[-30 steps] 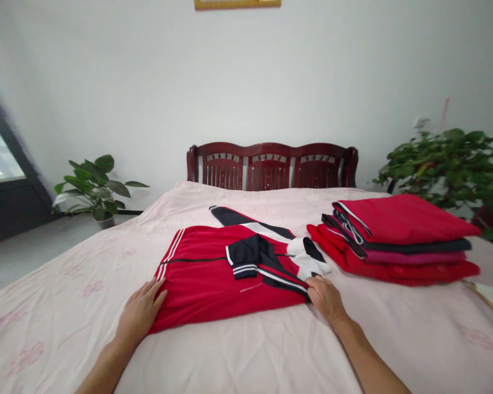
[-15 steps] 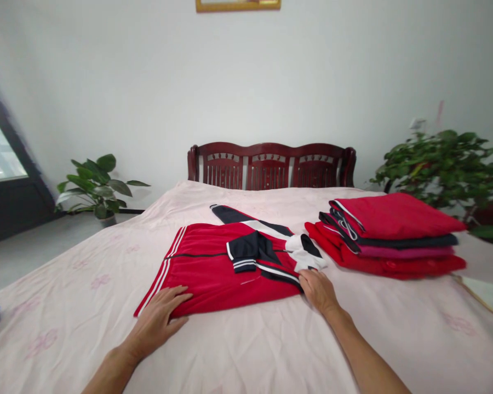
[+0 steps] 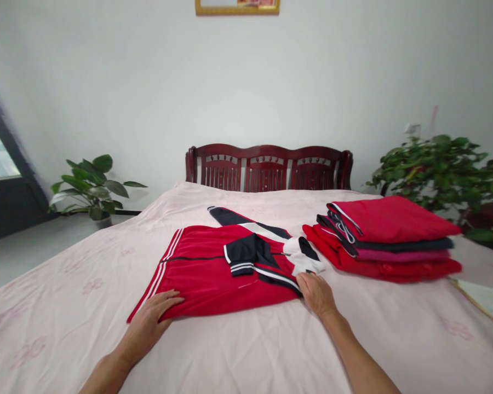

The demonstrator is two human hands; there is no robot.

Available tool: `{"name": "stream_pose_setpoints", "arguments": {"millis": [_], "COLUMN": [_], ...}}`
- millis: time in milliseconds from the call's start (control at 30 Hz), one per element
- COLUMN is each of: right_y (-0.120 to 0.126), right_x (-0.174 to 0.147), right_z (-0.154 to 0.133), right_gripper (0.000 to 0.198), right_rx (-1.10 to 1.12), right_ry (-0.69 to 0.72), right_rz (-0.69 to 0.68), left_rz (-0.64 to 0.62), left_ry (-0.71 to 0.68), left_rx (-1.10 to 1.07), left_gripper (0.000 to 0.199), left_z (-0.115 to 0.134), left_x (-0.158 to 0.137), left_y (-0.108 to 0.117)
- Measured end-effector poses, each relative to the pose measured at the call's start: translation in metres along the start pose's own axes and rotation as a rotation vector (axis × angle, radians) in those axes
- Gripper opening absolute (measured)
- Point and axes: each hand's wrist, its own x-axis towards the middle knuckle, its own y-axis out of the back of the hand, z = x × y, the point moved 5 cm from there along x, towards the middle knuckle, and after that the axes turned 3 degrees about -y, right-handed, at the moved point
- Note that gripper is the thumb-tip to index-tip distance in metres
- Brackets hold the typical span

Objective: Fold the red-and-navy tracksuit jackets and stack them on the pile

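A red zip jacket (image 3: 205, 295) with navy sleeves, a white collar and white-striped trim lies flat on the bed, its hem to the left. Its near sleeve (image 3: 242, 254) is folded inward across the front; the far sleeve (image 3: 225, 215) stretches out toward the headboard. My left hand (image 3: 152, 317) rests on the near hem corner, fingers extended over the red cloth. At the shoulder beside the collar, my right hand (image 3: 317, 294) has its fingers closed on the jacket's edge. The tips of those fingers are partly hidden.
To the right stands a stack of folded clothes (image 3: 394, 219), mostly red, with navy and magenta layers. A pale floral sheet (image 3: 230, 355) covers the bed. Beyond are a dark wooden headboard (image 3: 267, 167) and potted plants (image 3: 94, 186) on both sides. A flat pale item (image 3: 482, 298) lies at right.
My left hand has slid slightly left along the jacket toward the hem corner. The right hand keeps its hold at the shoulder. The view has shifted a little.
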Motion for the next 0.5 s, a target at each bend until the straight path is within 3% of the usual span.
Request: {"name": "stream_pose_setpoints", "arguments": {"millis": [200, 400, 500], "right_y": [-0.003, -0.004, -0.002], "right_x": [-0.001, -0.002, -0.003], "right_z": [0.004, 0.006, 0.007], "right_gripper": [0.038, 0.038, 0.036], "right_rx": [-0.027, -0.020, 0.090], "right_ry": [0.000, -0.011, -0.029], "right_rz": [-0.012, -0.022, -0.007], "left_rz": [0.038, 0.081, 0.097], "left_ry": [0.002, 0.099, 0.174], "left_rx": [0.002, 0.075, -0.012], "left_gripper": [0.058, 0.043, 0.045], "left_z": [-0.005, -0.037, -0.055], "left_x": [0.000, -0.008, -0.016], "left_y": [0.001, 0.008, 0.014]}}
